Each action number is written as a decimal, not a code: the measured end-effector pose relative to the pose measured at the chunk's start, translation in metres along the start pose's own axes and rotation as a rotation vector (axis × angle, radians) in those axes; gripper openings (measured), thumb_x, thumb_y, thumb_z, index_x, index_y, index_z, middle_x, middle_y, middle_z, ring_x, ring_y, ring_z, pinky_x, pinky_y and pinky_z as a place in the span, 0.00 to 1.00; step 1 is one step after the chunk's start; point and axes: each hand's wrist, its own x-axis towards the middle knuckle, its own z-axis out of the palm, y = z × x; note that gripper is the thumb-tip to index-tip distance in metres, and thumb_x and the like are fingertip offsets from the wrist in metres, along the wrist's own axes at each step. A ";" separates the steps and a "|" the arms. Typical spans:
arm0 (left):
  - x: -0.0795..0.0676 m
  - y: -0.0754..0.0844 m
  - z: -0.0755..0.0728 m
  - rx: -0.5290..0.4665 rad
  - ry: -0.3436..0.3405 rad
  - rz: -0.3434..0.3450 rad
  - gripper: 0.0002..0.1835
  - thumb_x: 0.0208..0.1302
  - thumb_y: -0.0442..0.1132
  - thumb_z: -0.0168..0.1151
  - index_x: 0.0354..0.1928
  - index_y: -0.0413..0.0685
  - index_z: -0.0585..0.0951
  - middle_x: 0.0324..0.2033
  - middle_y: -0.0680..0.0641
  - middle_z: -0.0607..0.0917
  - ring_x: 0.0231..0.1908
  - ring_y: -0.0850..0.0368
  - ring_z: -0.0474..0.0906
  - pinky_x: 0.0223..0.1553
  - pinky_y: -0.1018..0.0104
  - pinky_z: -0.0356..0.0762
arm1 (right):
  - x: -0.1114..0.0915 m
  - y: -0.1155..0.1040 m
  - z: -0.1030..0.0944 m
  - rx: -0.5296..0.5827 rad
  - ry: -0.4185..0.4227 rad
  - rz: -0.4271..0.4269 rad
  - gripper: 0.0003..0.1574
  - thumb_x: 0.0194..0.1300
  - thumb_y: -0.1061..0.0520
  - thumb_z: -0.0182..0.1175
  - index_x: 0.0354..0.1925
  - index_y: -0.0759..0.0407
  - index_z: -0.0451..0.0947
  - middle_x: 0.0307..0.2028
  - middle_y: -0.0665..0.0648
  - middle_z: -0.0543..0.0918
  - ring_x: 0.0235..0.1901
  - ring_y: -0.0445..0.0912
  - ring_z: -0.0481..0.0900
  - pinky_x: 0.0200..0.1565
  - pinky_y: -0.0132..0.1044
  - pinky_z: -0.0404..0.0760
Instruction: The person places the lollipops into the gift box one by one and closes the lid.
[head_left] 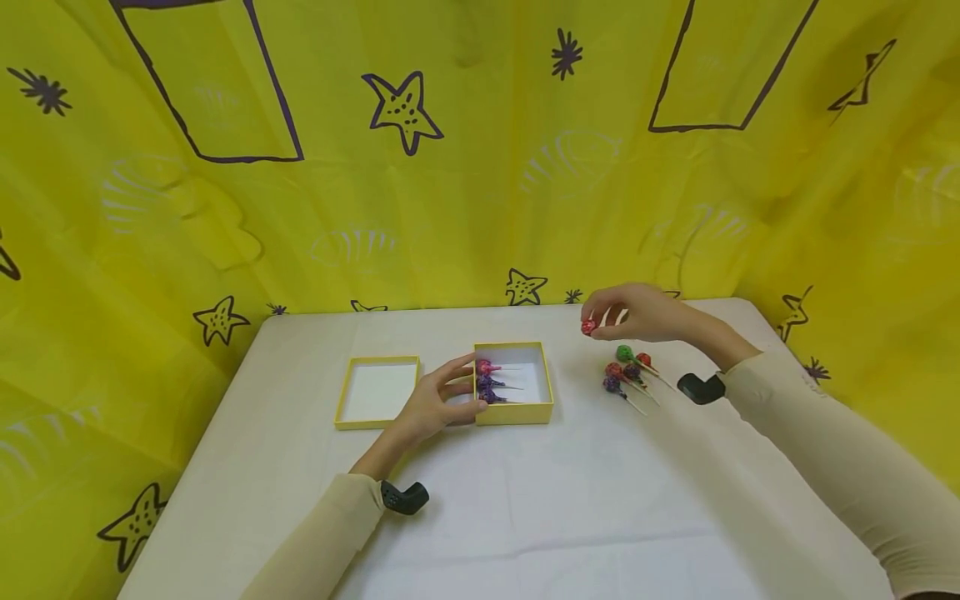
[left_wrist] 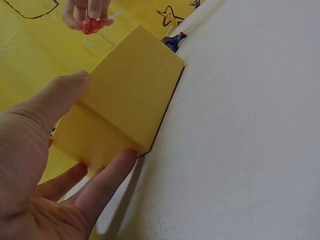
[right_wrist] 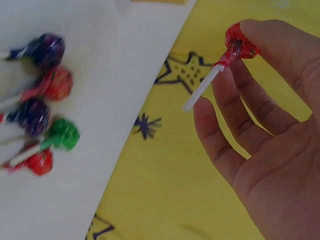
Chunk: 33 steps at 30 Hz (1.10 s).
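My right hand point(head_left: 637, 312) pinches a red-wrapped lollipop point(right_wrist: 236, 42) by its candy head, up above the table, its white stick pointing away from the palm. The left hand point(head_left: 438, 400) holds the left end of an open yellow box point(head_left: 517, 413), with the thumb at the front corner and fingers along the side. Inside the box, a pink lollipop point(head_left: 486, 367) and purple ones point(head_left: 491, 396) lie in a row, heads to the left and sticks to the right. Below the right hand, several loose lollipops lie bunched, including a green one point(head_left: 624, 353) and a purple one point(head_left: 612, 385).
A shallow yellow-edged box lid point(head_left: 339, 408), white inside, lies left of the box. White cloth point(head_left: 570, 517) covers the table. A yellow patterned curtain point(head_left: 465, 208) hangs behind the table and along both sides.
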 end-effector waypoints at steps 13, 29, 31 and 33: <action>0.000 0.001 -0.001 -0.014 -0.013 0.008 0.46 0.61 0.34 0.76 0.79 0.54 0.64 0.72 0.38 0.70 0.68 0.39 0.72 0.55 0.54 0.83 | 0.046 -0.028 0.034 0.042 -0.029 -0.135 0.11 0.66 0.59 0.71 0.47 0.54 0.86 0.43 0.49 0.87 0.40 0.44 0.84 0.44 0.39 0.86; 0.001 0.001 -0.001 0.014 0.013 -0.034 0.45 0.61 0.38 0.76 0.78 0.59 0.65 0.71 0.40 0.71 0.66 0.41 0.73 0.59 0.51 0.81 | 0.077 -0.046 0.080 0.128 -0.100 -0.189 0.09 0.66 0.60 0.71 0.46 0.53 0.86 0.42 0.47 0.87 0.39 0.44 0.83 0.45 0.38 0.86; 0.001 0.001 -0.001 0.007 0.010 -0.040 0.45 0.61 0.38 0.76 0.78 0.60 0.65 0.71 0.41 0.71 0.67 0.40 0.73 0.58 0.51 0.81 | 0.079 -0.046 0.087 0.136 -0.107 -0.186 0.09 0.66 0.60 0.71 0.46 0.55 0.86 0.41 0.47 0.87 0.39 0.43 0.83 0.44 0.37 0.85; 0.001 0.001 -0.001 0.002 0.008 -0.038 0.45 0.62 0.38 0.76 0.78 0.60 0.65 0.71 0.40 0.71 0.67 0.40 0.73 0.57 0.52 0.82 | 0.080 -0.046 0.094 0.135 -0.116 -0.181 0.09 0.66 0.59 0.71 0.45 0.55 0.86 0.41 0.47 0.86 0.39 0.43 0.83 0.45 0.37 0.85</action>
